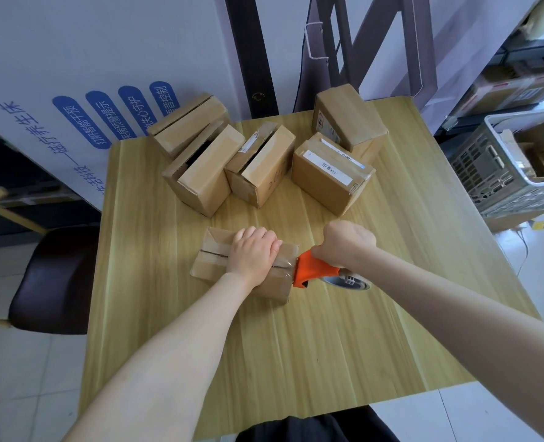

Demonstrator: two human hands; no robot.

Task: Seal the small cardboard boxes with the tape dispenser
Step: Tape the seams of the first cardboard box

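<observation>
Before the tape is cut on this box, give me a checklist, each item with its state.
1. Left hand holds the box down on the table: ok.
2. Right hand grips the tape dispenser: ok.
3. Dispenser sits at the box's right end: ok.
4. Tape covers the whole seam: cannot tell, the left hand hides the middle.
5. Tape runs down over the right end: cannot tell.
6. Open boxes wait at the back: ok.

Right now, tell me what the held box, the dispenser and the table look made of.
Box: matte brown cardboard, creased flaps, glossy tape over seam. Tape dispenser: smooth orange plastic, probably. Table: likely wood-grain laminate, striped, slight sheen.
</observation>
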